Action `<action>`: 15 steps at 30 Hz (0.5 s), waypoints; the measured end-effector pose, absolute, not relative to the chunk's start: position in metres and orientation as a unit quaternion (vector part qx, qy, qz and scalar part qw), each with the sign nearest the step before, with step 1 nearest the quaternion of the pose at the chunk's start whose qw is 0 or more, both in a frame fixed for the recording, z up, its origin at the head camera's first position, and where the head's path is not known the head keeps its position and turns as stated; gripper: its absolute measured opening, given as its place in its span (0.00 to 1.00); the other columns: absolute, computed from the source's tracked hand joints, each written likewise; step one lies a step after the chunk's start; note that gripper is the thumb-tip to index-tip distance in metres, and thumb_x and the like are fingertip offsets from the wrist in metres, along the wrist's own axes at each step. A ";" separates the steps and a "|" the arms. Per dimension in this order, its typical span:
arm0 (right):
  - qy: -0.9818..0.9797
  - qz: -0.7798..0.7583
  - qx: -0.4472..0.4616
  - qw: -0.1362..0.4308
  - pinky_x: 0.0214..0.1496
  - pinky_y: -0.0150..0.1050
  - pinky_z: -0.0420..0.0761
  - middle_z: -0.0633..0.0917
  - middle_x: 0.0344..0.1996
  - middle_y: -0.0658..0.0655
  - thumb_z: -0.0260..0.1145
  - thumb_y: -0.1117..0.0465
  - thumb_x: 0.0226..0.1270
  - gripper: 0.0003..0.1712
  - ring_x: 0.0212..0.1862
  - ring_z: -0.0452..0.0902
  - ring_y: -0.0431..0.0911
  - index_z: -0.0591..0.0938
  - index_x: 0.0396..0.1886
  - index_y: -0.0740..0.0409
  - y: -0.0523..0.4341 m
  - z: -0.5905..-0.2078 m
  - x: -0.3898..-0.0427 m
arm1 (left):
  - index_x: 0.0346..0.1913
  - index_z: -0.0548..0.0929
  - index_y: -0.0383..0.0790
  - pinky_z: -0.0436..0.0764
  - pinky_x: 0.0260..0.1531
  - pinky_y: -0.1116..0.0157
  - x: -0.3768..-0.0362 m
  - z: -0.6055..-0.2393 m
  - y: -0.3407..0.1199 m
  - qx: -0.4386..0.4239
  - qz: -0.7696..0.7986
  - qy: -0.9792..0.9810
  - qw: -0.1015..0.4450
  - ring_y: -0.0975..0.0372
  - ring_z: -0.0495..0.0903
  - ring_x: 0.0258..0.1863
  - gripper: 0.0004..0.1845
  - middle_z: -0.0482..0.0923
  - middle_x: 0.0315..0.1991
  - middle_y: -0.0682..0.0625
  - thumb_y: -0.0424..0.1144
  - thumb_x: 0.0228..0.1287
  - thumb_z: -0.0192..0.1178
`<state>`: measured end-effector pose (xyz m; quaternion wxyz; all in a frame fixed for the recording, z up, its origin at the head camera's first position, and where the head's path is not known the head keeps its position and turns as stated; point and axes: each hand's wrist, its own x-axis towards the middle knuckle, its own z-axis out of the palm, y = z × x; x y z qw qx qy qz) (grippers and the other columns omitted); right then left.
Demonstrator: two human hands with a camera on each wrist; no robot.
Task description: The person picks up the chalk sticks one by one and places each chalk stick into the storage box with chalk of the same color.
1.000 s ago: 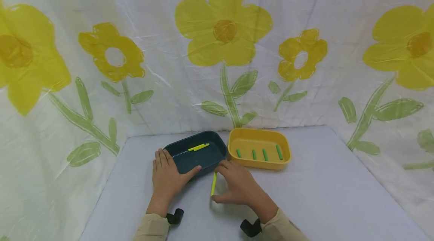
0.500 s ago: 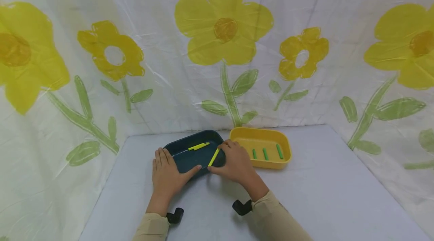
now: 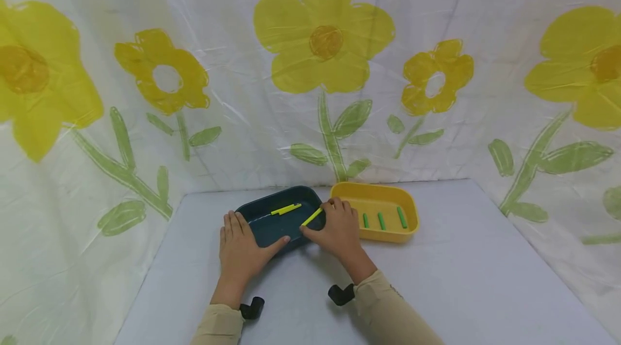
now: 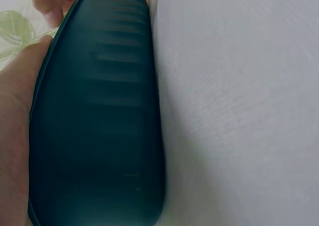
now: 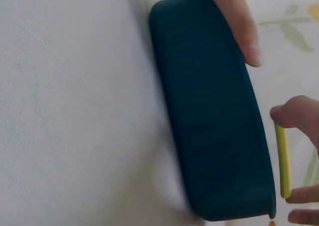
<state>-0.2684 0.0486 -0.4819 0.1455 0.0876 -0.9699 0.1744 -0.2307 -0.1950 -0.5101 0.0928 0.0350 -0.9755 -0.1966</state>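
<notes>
While the left hand (image 3: 240,250) steadies the near rim of a dark teal tray (image 3: 271,223) with its fingers laid out straight and its thumb hooked over the edge, the right hand (image 3: 337,229) pinches a yellow stick (image 3: 312,216) between thumb and fingertip and holds it over the tray's right-hand rim. The stick hangs tilted just above the lip, not yet down inside. Beyond the left hand's fingertips, another yellow stick (image 3: 285,209) already lies on the tray floor. Just to the right of the right hand, nearly touching the teal tray, stands a yellow tray (image 3: 409,215) with green sticks (image 3: 381,220) lined up in it, part of the row hidden behind the hand. Both trays sit on a pale bench (image 3: 461,280) before a flower-print sheet (image 3: 310,64).

The risk, as it looks from here, is a release too near the rim: the stick straddles the edge, and a tilted stick could tip outward and roll away across the bench or into the gap between the trays. The knuckles also hover close to the yellow tray and could nudge it.
</notes>
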 end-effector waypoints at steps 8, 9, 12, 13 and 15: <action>-0.975 0.154 0.076 0.139 0.68 0.59 0.75 0.81 0.60 0.58 0.74 0.21 0.52 0.50 0.62 0.74 0.57 0.87 0.58 0.57 0.050 -0.487 -0.268 | 0.82 0.41 0.19 0.45 0.84 0.37 -0.232 -0.513 -0.194 0.035 -0.196 -0.976 0.090 0.35 0.39 0.86 0.84 0.38 0.84 0.23 0.94 0.48 0.48; -0.976 0.154 0.076 0.137 0.68 0.59 0.75 0.81 0.60 0.58 0.73 0.21 0.52 0.50 0.63 0.74 0.57 0.87 0.58 0.56 0.050 -0.487 -0.268 | 0.82 0.41 0.19 0.45 0.84 0.37 -0.231 -0.513 -0.194 0.036 -0.196 -0.976 0.090 0.35 0.39 0.86 0.84 0.38 0.84 0.23 0.94 0.48 0.48; -0.976 0.154 0.074 0.134 0.68 0.59 0.75 0.81 0.60 0.58 0.72 0.20 0.52 0.50 0.63 0.74 0.57 0.87 0.58 0.56 0.050 -0.489 -0.268 | 0.82 0.41 0.19 0.45 0.84 0.37 -0.231 -0.514 -0.194 0.035 -0.195 -0.976 0.091 0.35 0.39 0.86 0.84 0.38 0.84 0.24 0.94 0.47 0.48; -0.976 0.156 0.074 0.133 0.68 0.59 0.75 0.81 0.59 0.58 0.73 0.20 0.52 0.50 0.63 0.74 0.57 0.87 0.58 0.56 0.050 -0.489 -0.268 | 0.82 0.41 0.19 0.45 0.84 0.37 -0.231 -0.514 -0.194 0.035 -0.194 -0.976 0.092 0.35 0.39 0.86 0.84 0.38 0.84 0.23 0.94 0.47 0.48; -0.975 0.163 0.076 0.133 0.68 0.59 0.75 0.81 0.60 0.58 0.73 0.21 0.53 0.49 0.63 0.74 0.57 0.88 0.58 0.55 0.050 -0.489 -0.267 | 0.82 0.41 0.20 0.45 0.84 0.37 -0.231 -0.515 -0.194 0.035 -0.194 -0.976 0.093 0.35 0.39 0.86 0.84 0.38 0.84 0.23 0.94 0.47 0.47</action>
